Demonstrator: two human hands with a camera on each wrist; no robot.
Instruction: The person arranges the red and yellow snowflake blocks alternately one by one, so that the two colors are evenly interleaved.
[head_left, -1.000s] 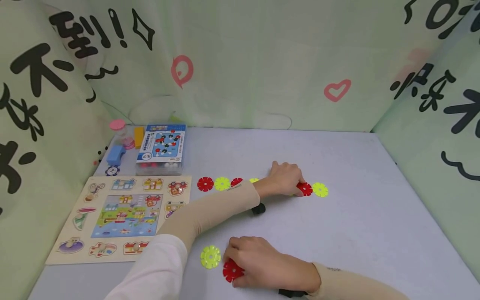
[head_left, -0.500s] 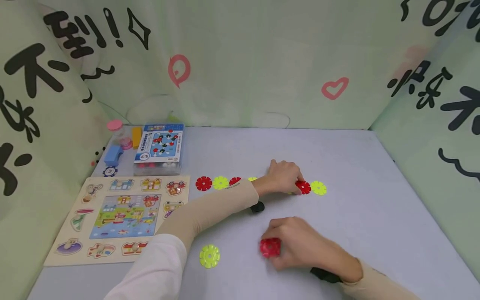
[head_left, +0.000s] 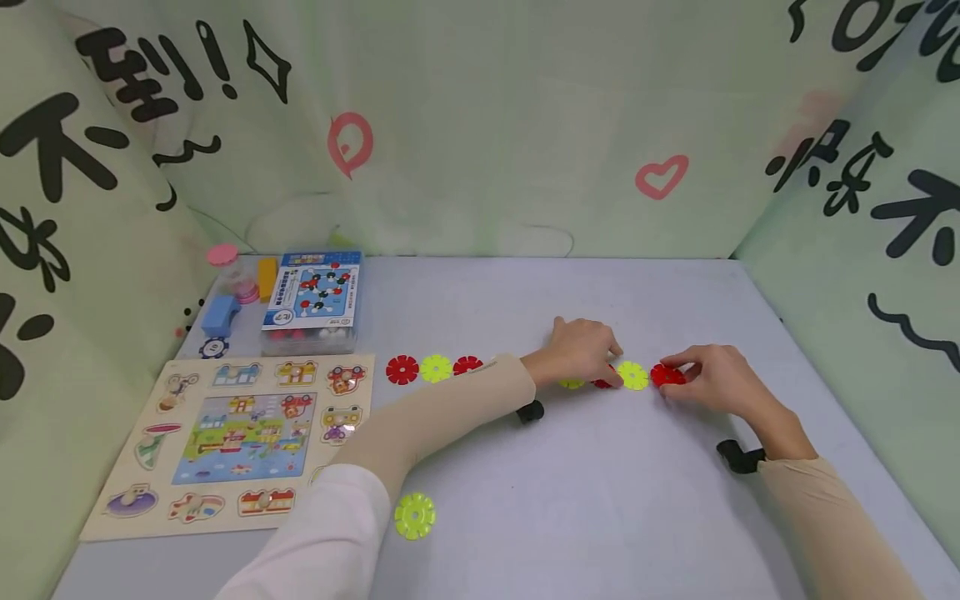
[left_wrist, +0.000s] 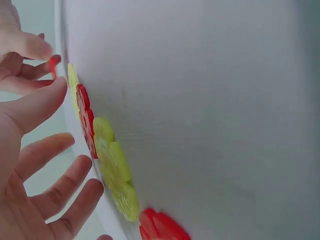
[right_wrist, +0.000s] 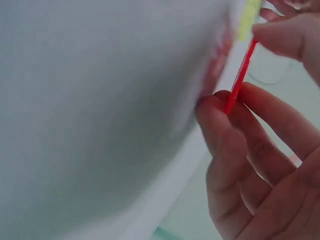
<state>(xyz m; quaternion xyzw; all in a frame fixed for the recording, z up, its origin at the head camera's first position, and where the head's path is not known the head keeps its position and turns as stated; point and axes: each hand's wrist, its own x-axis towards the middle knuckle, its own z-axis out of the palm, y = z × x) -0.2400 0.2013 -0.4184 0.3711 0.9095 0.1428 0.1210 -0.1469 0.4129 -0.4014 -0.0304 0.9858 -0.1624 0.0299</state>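
Note:
A row of red and yellow flower-shaped plastic discs runs across the table; at its left end lies a red disc [head_left: 402, 369]. Near the right end is a yellow disc [head_left: 632, 376]. My right hand [head_left: 716, 379] pinches a red disc [head_left: 666, 375] by its edges just right of that yellow one. In the right wrist view, the held disc [right_wrist: 241, 77] appears edge-on between thumb and fingers, slightly tilted. My left hand [head_left: 577, 350] hovers over or lightly touches a partly covered red disc [head_left: 602, 383], its fingers spread in the left wrist view. The left forearm hides part of the row.
One loose yellow disc [head_left: 415, 516] lies at the front. On the left is a wooden picture puzzle board [head_left: 97, 508]. Behind it stand a boxed molecule kit [head_left: 313, 292], a blue block [head_left: 221, 316], a yellow block [head_left: 267, 278] and a pink-capped bottle [head_left: 234, 271].
My right hand has picked up the red disc beside the loose yellow one and carried it right and away to the row's right end. The left hand has stayed nearly in place.

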